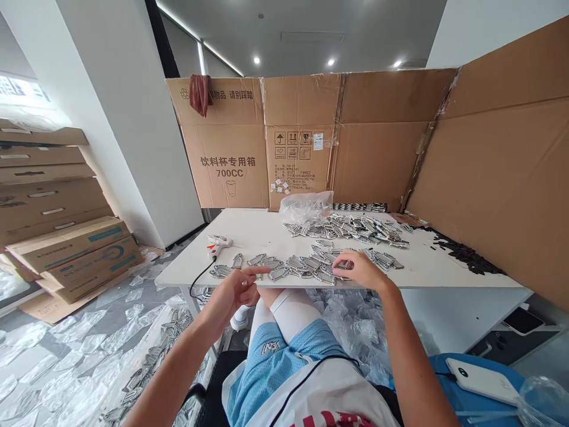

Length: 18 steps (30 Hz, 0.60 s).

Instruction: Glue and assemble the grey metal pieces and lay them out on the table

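My left hand (pixel 242 287) is at the table's front edge, its index finger stretched to the right and the other fingers curled; whether it holds anything is too small to tell. On the right, my right hand (pixel 355 267) reaches down to the small silver-grey pieces (pixel 306 265) lying in a loose row along the front of the white table (pixel 258 225). Its fingertips touch that row, and what lies between them is hidden. Behind the row is a larger heap of similar pieces (pixel 360 228).
A glue gun (pixel 219 244) with a black cord lies at the table's left. A clear plastic bag (pixel 306 207) sits behind the heap. Black pieces (pixel 466 254) lie at the right. Cardboard panels (pixel 377 154) wall the back and right. Stacked boxes (pixel 89 261) stand on the left.
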Motion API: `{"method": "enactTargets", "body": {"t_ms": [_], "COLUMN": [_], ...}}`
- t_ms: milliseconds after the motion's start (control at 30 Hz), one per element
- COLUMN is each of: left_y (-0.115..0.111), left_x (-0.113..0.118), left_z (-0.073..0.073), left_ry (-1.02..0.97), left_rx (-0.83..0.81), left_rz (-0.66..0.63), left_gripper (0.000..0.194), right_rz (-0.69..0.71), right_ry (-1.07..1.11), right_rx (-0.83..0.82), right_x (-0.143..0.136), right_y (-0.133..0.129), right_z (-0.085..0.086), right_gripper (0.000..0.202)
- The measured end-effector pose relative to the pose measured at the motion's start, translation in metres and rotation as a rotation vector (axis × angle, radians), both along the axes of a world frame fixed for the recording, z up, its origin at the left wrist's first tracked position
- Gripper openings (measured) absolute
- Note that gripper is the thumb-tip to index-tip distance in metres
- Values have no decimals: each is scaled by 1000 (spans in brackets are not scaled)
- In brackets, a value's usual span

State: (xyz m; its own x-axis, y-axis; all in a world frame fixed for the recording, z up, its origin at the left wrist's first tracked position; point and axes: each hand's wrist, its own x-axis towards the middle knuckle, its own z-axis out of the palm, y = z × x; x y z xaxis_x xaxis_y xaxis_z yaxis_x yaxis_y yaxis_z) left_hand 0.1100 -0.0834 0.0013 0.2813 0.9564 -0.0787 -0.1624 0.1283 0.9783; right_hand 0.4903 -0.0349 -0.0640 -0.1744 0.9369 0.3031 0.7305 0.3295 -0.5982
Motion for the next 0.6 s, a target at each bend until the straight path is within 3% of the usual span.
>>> {"method": "enactTargets", "body": {"t_ms": [133, 233, 400, 600], "left_y": [0, 2, 5, 4], "left_x": [-4, -8, -14, -16], "left_z": [-5, -9, -9, -7], "left_ry": [48, 137, 175, 270], "left_rx": [68, 140, 119, 134], "left_rz": [45, 106, 115, 54], "left_gripper": [51, 52, 55, 48], "right_rz": [-147, -194, -239, -231], "right_ry": [-81, -222, -395, -572], "right_rx": [142, 80, -50, -132], "right_x": [9, 21, 34, 41], "right_y": [26, 71, 144, 169], "right_z": [5, 8, 4, -18], "right_gripper": [30, 26, 41, 38]}}
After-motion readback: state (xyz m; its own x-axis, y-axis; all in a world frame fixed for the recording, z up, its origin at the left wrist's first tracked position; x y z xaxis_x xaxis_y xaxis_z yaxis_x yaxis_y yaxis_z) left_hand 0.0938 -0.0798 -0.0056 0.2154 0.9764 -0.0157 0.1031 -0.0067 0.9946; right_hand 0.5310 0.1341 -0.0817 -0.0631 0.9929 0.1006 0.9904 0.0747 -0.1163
